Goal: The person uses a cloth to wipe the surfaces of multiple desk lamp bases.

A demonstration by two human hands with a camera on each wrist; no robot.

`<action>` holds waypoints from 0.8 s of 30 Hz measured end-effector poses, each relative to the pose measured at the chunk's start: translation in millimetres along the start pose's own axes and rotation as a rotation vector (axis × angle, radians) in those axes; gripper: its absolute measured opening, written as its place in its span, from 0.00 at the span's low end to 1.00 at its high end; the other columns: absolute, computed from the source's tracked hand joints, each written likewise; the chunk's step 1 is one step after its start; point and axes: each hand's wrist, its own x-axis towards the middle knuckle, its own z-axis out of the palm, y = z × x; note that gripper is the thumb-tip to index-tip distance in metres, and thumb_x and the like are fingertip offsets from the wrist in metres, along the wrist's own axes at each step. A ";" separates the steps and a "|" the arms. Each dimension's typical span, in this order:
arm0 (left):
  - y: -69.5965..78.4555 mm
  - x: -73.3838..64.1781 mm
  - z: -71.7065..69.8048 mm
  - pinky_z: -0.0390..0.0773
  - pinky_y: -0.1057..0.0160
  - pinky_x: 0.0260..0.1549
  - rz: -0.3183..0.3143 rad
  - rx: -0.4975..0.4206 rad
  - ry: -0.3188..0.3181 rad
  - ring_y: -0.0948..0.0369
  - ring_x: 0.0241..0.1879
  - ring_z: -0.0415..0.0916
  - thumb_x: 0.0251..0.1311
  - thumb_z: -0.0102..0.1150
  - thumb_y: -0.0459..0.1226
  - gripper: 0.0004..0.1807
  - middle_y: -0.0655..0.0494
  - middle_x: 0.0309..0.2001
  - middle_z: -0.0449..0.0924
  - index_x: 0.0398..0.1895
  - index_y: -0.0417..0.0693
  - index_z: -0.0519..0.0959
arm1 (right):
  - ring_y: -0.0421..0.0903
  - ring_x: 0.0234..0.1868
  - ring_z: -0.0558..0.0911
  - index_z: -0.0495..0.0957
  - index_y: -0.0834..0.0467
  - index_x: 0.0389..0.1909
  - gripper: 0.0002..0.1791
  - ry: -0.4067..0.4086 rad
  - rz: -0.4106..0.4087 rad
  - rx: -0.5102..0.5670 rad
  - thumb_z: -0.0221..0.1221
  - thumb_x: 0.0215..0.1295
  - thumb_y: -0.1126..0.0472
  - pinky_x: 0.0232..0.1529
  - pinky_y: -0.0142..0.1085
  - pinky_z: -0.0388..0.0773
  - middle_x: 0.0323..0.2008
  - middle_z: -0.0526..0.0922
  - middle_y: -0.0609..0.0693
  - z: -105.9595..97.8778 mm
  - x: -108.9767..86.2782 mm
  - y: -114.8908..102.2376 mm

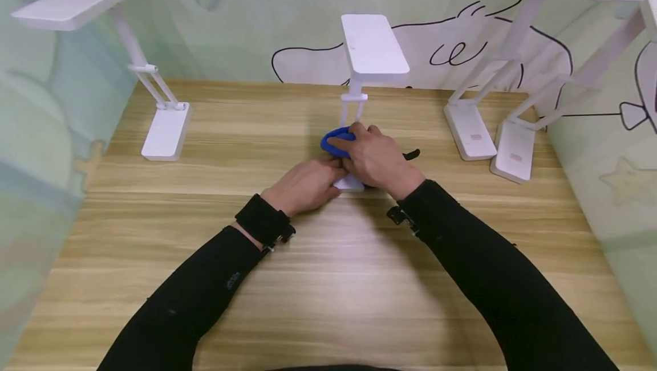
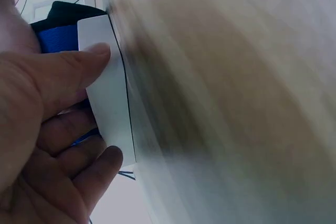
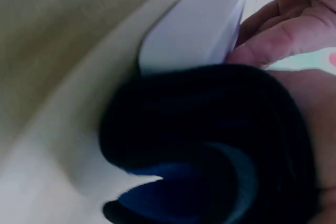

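A white folding desk lamp (image 1: 374,46) stands in the middle of the wooden table, its flat head over its base. At the base's near end, my left hand (image 1: 308,186) grips the lamp base (image 2: 107,93), thumb on one side and fingertips at its edge. My right hand (image 1: 377,157) holds a blue-and-black strap (image 1: 331,142) looped above the base. One dark end of the strap sticks out right of my right hand. In the right wrist view the strap (image 3: 210,108) curls beside the base, dark outside and blue inside, hiding part of it.
Another white desk lamp (image 1: 166,131) stands at the left. Two more lamps, one with its base (image 1: 469,129) nearer the middle and one with its base (image 1: 515,151) farther right, stand close together. A printed wall panel (image 1: 246,29) borders the table's back edge.
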 end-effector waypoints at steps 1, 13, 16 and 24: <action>-0.7 -0.7 -0.7 0.81 0.53 0.59 -0.003 0.006 -0.002 0.52 0.61 0.80 0.70 0.67 0.38 0.20 0.46 0.63 0.81 0.62 0.41 0.82 | 0.62 0.51 0.81 0.79 0.48 0.71 0.24 -0.004 -0.002 0.012 0.61 0.76 0.56 0.51 0.54 0.85 0.57 0.79 0.70 1.7 1.4 -0.1; -0.9 -4.5 -2.5 0.76 0.50 0.68 -0.059 0.016 -0.047 0.45 0.77 0.65 0.74 0.63 0.41 0.28 0.40 0.76 0.68 0.74 0.44 0.75 | 0.59 0.43 0.82 0.82 0.53 0.66 0.21 -0.029 0.097 0.014 0.60 0.75 0.61 0.49 0.53 0.88 0.49 0.78 0.67 1.7 -13.4 14.1; -1.1 -4.4 -2.5 0.77 0.51 0.67 -0.055 -0.002 -0.039 0.45 0.77 0.65 0.74 0.63 0.40 0.27 0.41 0.77 0.68 0.73 0.43 0.76 | 0.60 0.39 0.82 0.84 0.54 0.63 0.19 0.045 0.054 -0.049 0.58 0.76 0.62 0.41 0.52 0.89 0.46 0.79 0.67 3.3 -12.0 9.3; -1.7 -4.0 -1.9 0.82 0.51 0.60 -0.039 -0.011 -0.029 0.47 0.73 0.71 0.72 0.65 0.40 0.27 0.40 0.78 0.66 0.71 0.43 0.78 | 0.60 0.41 0.83 0.85 0.52 0.63 0.19 0.135 -0.010 -0.037 0.57 0.75 0.65 0.39 0.51 0.89 0.47 0.80 0.68 12.7 -6.3 5.6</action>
